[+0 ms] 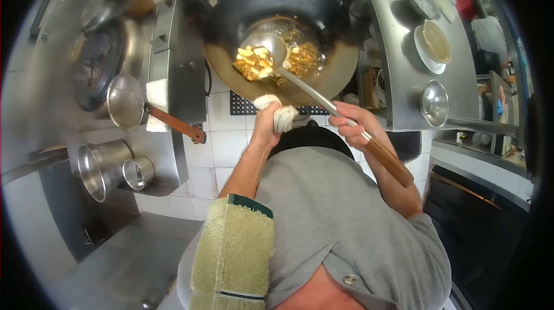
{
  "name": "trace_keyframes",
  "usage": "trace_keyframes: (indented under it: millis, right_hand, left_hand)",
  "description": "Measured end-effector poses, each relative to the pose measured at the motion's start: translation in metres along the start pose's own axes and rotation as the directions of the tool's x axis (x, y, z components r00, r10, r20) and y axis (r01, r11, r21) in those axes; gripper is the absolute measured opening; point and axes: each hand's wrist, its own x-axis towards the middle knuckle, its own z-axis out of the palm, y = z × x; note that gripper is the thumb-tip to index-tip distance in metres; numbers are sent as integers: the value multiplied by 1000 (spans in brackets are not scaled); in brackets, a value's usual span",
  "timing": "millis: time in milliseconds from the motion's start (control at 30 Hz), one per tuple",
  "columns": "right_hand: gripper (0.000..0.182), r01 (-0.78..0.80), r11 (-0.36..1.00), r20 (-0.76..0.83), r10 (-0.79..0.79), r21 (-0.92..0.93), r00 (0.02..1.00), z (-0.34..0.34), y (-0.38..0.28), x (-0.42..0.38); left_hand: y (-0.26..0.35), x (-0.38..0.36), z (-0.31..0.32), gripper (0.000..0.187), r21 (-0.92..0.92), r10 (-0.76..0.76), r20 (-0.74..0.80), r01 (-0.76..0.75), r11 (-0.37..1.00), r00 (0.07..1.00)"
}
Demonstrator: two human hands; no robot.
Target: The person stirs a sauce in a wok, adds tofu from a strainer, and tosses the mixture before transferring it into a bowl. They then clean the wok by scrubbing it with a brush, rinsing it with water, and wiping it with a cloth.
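My right hand [354, 121] is closed around the long handle of a wok ladle [307, 88], near where the metal meets the wood. The round bowl of the ladle is inside a large dark wok [341, 66], among chunks of yellow and brown food [253, 63]. Dark, shiny liquid [288, 28] lies behind the food. At the wok's near edge, my left hand [265, 126] grips a folded whitish cloth [284, 118]. The cloth hides whether the fingers also hold the rim. A green-yellow towel [234, 246] covers my left upper arm.
To the left are a strainer with a wooden handle [179, 124], a metal pot [101, 163], a smaller pot [138, 173] and a white cloth [157, 101]. On the right, a steel counter [398, 73] bears a steel bowl [434, 103] and a pale bowl on a white plate [424, 56].
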Motion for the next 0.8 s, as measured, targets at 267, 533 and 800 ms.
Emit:
trace_keyframes:
  millis: [267, 533, 800]
  right_hand:
    - [25, 159, 961, 72, -179, 225, 981, 0, -15, -91]
    - [36, 565, 784, 20, -589, 259, 808, -7, -79, -224]
    - [37, 819, 573, -197, -799, 35, 568, -63, -121, -285]
  left_hand:
    - [18, -40, 23, 21, 187, -146, -34, 150, 971, 989]
    - [-7, 16, 162, 10, 252, 43, 183, -89, 964, 982]
    - [-2, 35, 188, 20, 138, -11, 87, -1, 990, 996]
